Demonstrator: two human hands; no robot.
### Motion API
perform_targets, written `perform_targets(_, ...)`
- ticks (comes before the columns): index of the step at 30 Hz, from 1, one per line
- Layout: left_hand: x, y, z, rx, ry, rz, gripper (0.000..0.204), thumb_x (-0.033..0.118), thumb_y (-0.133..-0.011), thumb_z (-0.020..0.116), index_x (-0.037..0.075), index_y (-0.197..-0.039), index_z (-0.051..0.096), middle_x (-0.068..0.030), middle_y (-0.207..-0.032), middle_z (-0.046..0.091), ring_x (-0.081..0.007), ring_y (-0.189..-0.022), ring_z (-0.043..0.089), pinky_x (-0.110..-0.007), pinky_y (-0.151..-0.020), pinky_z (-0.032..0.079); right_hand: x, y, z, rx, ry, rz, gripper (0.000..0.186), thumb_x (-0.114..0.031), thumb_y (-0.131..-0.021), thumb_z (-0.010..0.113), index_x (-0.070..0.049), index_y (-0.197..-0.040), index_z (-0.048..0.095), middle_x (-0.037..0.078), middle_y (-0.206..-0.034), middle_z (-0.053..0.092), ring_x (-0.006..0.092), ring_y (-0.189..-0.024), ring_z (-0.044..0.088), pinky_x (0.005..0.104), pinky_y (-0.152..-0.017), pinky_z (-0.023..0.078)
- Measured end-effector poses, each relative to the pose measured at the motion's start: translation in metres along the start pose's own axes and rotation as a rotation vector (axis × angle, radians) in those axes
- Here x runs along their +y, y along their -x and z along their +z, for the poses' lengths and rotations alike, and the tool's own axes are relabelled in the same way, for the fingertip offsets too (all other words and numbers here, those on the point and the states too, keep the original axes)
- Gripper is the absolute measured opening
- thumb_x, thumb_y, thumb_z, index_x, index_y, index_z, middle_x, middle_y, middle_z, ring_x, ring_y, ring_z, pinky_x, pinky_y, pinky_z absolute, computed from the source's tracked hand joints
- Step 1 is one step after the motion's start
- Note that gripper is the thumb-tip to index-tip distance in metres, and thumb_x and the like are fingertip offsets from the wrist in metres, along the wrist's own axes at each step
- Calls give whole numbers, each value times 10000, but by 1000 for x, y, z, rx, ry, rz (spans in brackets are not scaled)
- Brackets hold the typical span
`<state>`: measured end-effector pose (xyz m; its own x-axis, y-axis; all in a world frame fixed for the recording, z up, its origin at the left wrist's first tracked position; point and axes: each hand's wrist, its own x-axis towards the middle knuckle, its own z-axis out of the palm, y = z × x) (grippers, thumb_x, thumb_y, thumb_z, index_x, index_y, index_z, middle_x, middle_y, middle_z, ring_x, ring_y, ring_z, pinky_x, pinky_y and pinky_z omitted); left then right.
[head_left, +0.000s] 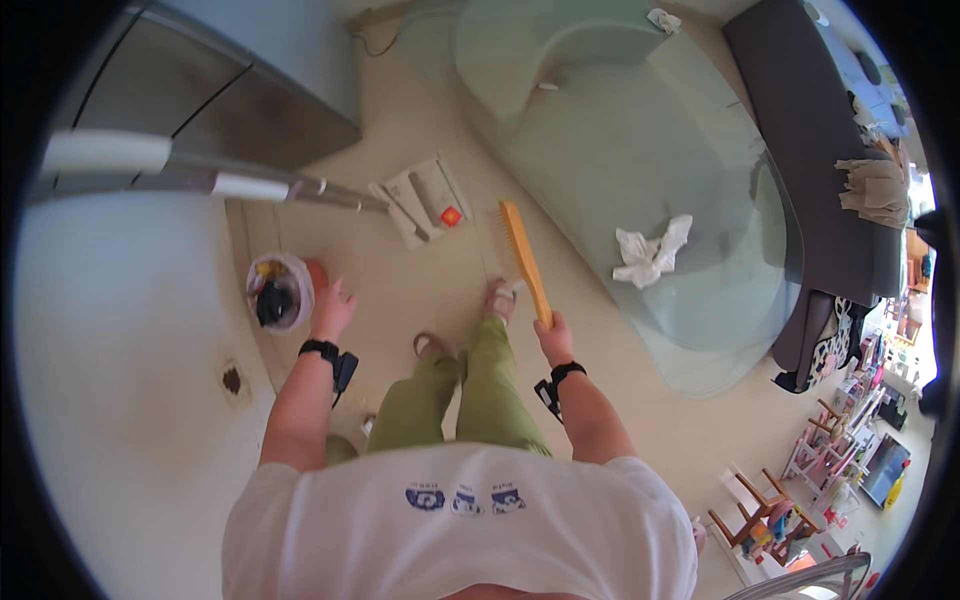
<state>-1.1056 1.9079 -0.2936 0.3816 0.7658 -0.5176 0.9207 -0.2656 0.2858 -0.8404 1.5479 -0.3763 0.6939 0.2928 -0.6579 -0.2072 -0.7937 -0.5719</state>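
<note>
My right hand is wrapped round the handle end of a long wooden brush. The brush points away from me, with its bristles on the left side. My left hand hangs just right of a lined trash bin, its fingers apart and nothing in them. Inside the bin lie a black item and some yellow wrapping. A reddish rounded thing shows at the bin's right edge. Farther off on the floor is a flat whitish package with a red patch.
A large glass table stands at the right, with crumpled white tissue on it. Beyond it runs a dark sofa. Metal poles reach in at left, below a grey cabinet. A wooden stool stands lower right.
</note>
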Motion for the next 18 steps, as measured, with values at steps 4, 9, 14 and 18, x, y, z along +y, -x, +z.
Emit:
perform_targets(4, -19, -86, 28, 64, 91, -72, 713, 233, -746, 660, -6, -1337, 338, -256, -1253, 471, -373, -1181, 446, -422, -976, 380, 9, -74, 28, 144, 4, -35, 360, -292, -806, 628, -20, -1028, 547, 112, -790, 591, 201, -715, 559, 347, -654, 451)
perform_targets(9, -33, -181, 56, 199, 204, 71, 908, 154, -725, 700, 48, -1433, 140, -251, -1347, 384, -357, -1245, 394, -389, -1016, 341, 17, -188, 74, 276, -313, -88, 266, -265, -856, 588, -11, -881, 513, 103, -754, 571, 218, -689, 536, 349, -632, 438)
perform_targets(14, -18, -233, 70, 27, 475, 295, 671, 101, -804, 660, 92, -1385, 323, -133, -1282, 490, -215, -1165, 481, -324, -974, 386, -9, -326, 107, 374, -712, -189, 256, -271, -912, 507, -21, -966, 497, 34, -730, 517, 129, -644, 481, 284, -571, 387)
perform_targets(18, -7, -244, 71, -11, 547, 239, 392, 138, -859, 625, 85, -1235, 528, -52, -1054, 592, -132, -968, 542, -265, -857, 438, -43, -441, 108, 503, -829, -390, 225, -254, -927, 479, -58, -1037, 475, 0, -712, 449, 80, -610, 442, 232, -507, 367)
